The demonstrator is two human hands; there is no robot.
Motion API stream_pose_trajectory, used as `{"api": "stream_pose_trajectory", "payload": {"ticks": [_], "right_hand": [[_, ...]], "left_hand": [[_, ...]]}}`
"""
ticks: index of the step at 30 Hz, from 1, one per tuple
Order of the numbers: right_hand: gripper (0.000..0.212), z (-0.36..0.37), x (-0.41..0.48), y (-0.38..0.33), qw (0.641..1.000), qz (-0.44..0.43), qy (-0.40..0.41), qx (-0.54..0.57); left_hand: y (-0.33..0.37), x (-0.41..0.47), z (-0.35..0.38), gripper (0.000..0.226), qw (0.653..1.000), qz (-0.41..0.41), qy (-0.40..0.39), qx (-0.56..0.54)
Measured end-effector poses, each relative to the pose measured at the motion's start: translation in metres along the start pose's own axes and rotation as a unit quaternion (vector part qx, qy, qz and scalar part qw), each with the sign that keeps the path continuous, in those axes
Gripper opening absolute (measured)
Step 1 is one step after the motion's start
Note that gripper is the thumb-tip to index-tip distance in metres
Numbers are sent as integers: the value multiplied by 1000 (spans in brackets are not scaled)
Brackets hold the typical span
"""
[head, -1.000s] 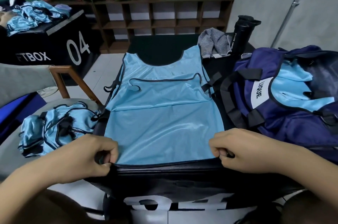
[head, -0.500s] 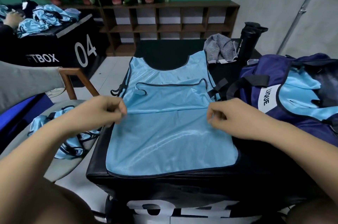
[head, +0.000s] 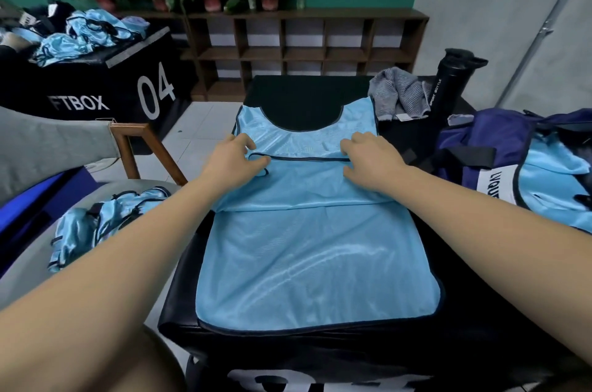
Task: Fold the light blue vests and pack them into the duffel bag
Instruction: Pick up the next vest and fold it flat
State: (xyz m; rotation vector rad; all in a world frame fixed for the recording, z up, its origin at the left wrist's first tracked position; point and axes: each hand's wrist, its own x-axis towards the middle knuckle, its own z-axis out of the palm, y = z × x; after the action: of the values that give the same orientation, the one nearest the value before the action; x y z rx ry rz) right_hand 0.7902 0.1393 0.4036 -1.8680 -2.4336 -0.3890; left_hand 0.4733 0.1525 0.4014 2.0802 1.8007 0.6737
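Atop the counter (head: 304, 93), both arms stretch forward; left grip (head: 234, 164) and right grip (head: 371, 161), wide, palms down, rest on the light blue vest (head: 314, 250).

Beyond the spread vest (head: 314, 257), a strip of the black box (head: 304, 97) is left uncovered. The right side is hemmed in by the duffel bag (head: 461, 148). The far right corner is taken up by a grey cloth (head: 397, 93) and an upright black bottle (head: 448, 87). The left edge is flanked by a chair (head: 131, 128).
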Motion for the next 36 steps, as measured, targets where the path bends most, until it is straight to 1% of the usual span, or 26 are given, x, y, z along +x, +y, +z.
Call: {"api": "stream_pose_trajectory", "payload": {"ticks": [2,6,8,10,13,15,19,21,23,26,28,30,32,33,36], "right_hand": [[35,8,5,2,998,-22,-4,-52],[34,16,13,3,993,-37,-37,-106],[29,18,16,2,989,-48,-52,-130],[27,20,17,3,986,-52,-56,-147],[29,20,17,7,986,-43,-47,-154],[26,21,17,10,988,-25,-37,-145],[6,18,17,14,990,-2,-44,-132],[8,17,18,14,995,18,-34,-87],[12,12,18,13,999,44,-13,-6],[12,-3,11,15,988,70,24,137],[13,-16,0,16,975,69,50,203],[12,-31,-17,15,963,59,68,255],[9,-47,-38,13,950,40,66,303],[11,-53,-50,13,944,29,60,322],[28,-68,-87,11,934,7,21,356]], "left_hand": [[-1,3,5,56,999,-13,-23,32],[-8,5,4,76,997,9,-52,53],[-10,4,1,78,995,16,-80,51],[-11,1,1,62,994,31,-78,69],[-11,-3,-2,28,996,48,-15,73],[-8,-6,-8,18,997,51,14,51],[10,-19,-28,10,999,42,28,-19],[16,-29,-39,6,998,41,40,-36],[18,-40,-49,6,997,40,38,-60],[15,-58,-65,11,986,41,-25,-161],[13,-71,-76,19,977,47,-65,-196],[12,-85,-85,23,975,52,-93,-197],[13,-98,-92,21,973,67,-117,-187],[13,-104,-95,19,971,74,-134,-182],[11,-120,-100,13,965,93,-192,-154]]}}
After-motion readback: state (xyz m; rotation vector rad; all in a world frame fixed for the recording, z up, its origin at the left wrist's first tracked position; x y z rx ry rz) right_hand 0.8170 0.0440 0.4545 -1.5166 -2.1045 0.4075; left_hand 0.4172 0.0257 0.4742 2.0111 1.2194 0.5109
